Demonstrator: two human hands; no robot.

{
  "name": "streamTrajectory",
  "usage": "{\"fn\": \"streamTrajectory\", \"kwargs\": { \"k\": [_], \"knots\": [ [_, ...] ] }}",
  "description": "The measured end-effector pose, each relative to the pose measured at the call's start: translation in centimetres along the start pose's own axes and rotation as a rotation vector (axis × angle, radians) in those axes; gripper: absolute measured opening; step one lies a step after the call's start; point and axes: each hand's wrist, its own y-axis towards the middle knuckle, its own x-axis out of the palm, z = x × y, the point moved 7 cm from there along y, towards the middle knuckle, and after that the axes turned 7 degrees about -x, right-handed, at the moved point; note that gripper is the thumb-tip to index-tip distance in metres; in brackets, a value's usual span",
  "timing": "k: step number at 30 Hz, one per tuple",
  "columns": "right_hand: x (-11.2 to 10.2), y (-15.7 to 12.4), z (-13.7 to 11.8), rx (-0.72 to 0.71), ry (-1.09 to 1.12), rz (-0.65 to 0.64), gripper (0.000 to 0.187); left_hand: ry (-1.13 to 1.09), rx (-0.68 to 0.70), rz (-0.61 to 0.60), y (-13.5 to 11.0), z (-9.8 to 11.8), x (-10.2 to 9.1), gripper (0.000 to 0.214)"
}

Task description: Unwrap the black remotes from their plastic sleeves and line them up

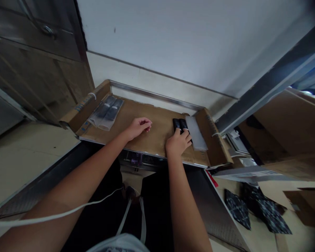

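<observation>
My right hand rests over two black folded strips with white bands, lying side by side on the cardboard-lined tray. Its fingers are spread, with the tips touching the strips; the thumb is hard to make out. Just right of them lies a translucent plastic sleeve, flat and whitish. My left hand is held over the middle of the tray, fingers curled in and thumb against them, with nothing visible in it. At the tray's left end, two similar dark strips sit inside clear plastic sleeves.
The shallow tray has cardboard side walls, tied with white at each end. Behind it rises a white panel. A metal cabinet door stands left. Patterned dark bags and cardboard boxes are at right. A white cord crosses my left arm.
</observation>
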Motion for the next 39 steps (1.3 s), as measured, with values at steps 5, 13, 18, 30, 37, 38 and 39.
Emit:
{"fn": "streamTrajectory", "kwargs": {
  "k": [5,13,18,30,37,38,39],
  "knots": [
    [1.0,0.4,0.0,-0.047,0.039,-0.108,0.038,0.002,0.002,0.004,0.0,-0.1,-0.1,0.016],
    [3.0,1.5,0.5,-0.137,0.18,-0.093,0.039,-0.021,-0.019,0.001,0.0,-0.1,-0.1,0.01],
    [3.9,2.0,0.9,-0.193,0.203,-0.006,0.038,-0.028,-0.035,0.01,0.0,-0.2,-0.1,0.007],
    [0.9,1.7,-0.8,-0.34,0.309,0.183,0.028,0.039,0.041,0.011,0.2,-0.3,0.2,0.013],
    [0.6,1.7,-1.8,-0.423,0.589,0.114,0.031,0.865,0.447,0.536,-1.7,5.4,-6.6,0.013],
    [0.9,1.8,-1.8,-0.399,0.6,0.095,0.033,0.966,0.387,0.623,-1.8,6.1,-8.6,0.017],
    [1.2,1.8,-1.9,-0.385,0.602,0.064,0.034,1.063,0.269,0.687,-1.6,6.4,-10.6,0.022]
  ]
}}
